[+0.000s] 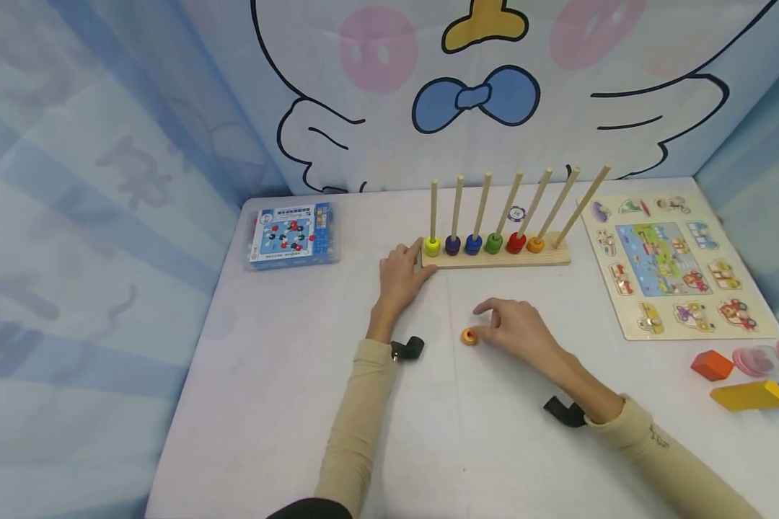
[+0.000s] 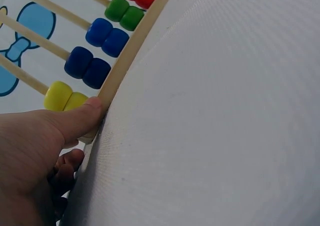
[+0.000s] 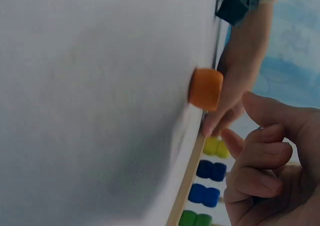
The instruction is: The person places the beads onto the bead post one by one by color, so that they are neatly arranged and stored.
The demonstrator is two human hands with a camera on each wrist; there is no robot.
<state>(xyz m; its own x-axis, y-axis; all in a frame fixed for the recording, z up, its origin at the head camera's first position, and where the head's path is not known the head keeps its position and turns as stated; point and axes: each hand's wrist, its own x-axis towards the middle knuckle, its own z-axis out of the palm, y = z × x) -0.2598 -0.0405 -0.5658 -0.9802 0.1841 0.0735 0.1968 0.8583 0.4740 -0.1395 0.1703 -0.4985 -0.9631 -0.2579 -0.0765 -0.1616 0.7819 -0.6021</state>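
A wooden peg rack [image 1: 500,262] with upright rods stands at the back of the table. Pairs of beads sit low on its rods: yellow [image 1: 432,246], dark purple-blue, blue, green and red. An orange bead [image 1: 536,245] is on the sixth rod, and the rightmost rod is bare. My left hand [image 1: 401,277] grips the rack's left end, thumb along the front edge beside the yellow beads. A loose orange bead [image 3: 206,89] lies on the table in front of the rack. Close over it is my right hand [image 1: 516,328], thumb and index finger parted, other fingers bent, holding nothing.
A blue boxed set [image 1: 292,236] lies at the back left. To the right is a wooden picture puzzle board [image 1: 636,317]. Near the right edge are an orange-red block [image 1: 712,365], a yellow block [image 1: 746,396] and a pink-ended clear object [image 1: 756,360].
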